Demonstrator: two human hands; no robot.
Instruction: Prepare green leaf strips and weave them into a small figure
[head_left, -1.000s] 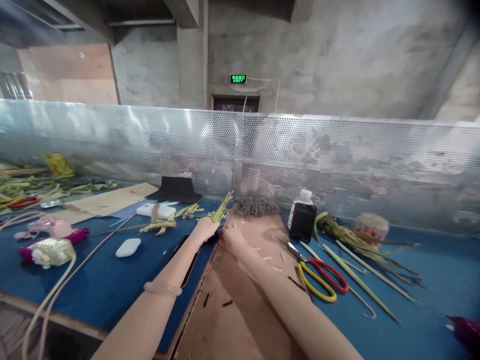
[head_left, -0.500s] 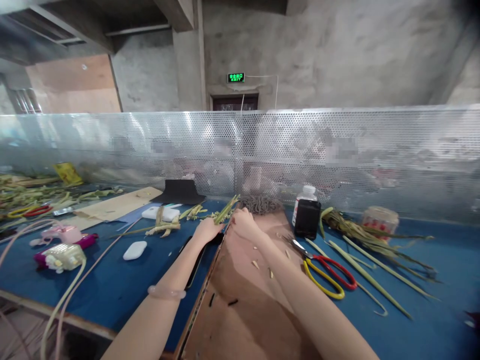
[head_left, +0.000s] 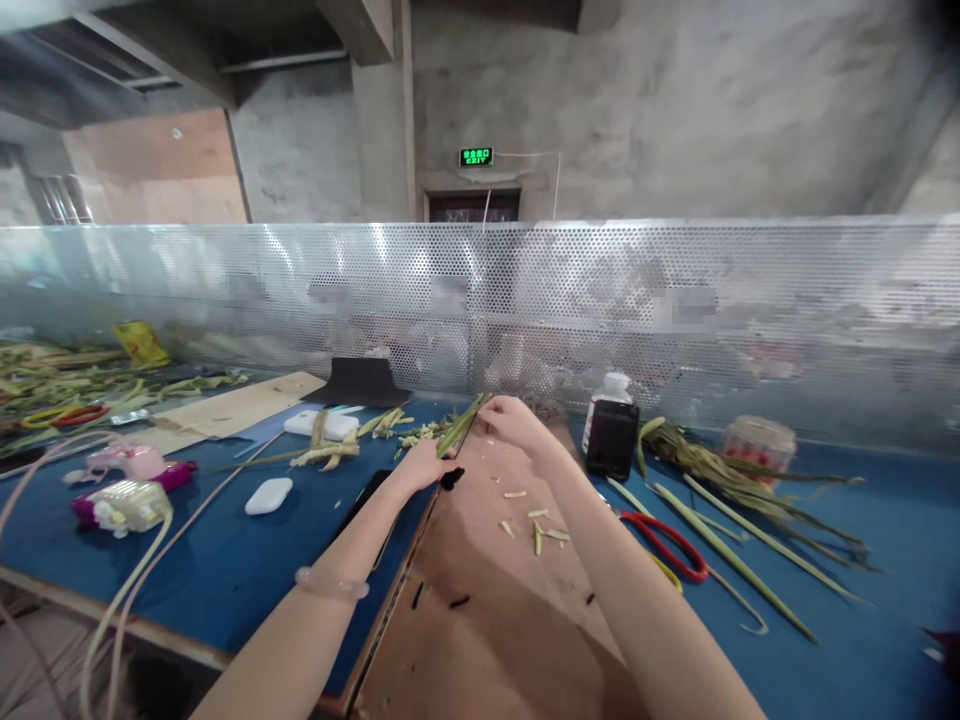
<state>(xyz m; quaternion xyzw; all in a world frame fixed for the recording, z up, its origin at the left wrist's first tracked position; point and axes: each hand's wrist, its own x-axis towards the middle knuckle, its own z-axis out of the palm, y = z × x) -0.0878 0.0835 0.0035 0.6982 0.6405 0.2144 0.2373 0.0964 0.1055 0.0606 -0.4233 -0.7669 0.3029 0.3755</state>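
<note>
- Left hand (head_left: 420,465): closed around the strips (head_left: 459,430) at the left edge of the board (head_left: 465,570). The grip appeared firm, with the far ends angled up and to the right.
- Right hand (head_left: 514,420): fingers bent inward, close to the far ends of the strips. Whether the fingertips pinched a strip, or only met at the ends, could not be told.
- Change, right hand: one second earlier it had lain low beside the left hand; it had since risen and shifted right — a clear gap now separated the two.
- Change, left hand: it had held nearly the same position throughout, which suggested that it served as the fixed holder while the right hand did the moving.
- Change, scraps (head_left: 538,540): these lay in a different arrangement on the board, most of them between the forearms.
- Change, scissors (head_left: 697,574): the right forearm had come to cover most of the blades; the handles remained partly in view on the table (head_left: 225,570).
- Meaning: the work appeared to have passed to the far ends of the strips — judged from the right hand's pose alone.
- Nearby: a small black item (head_left: 451,478) sat just below the left hand, its nature unclear.
</note>
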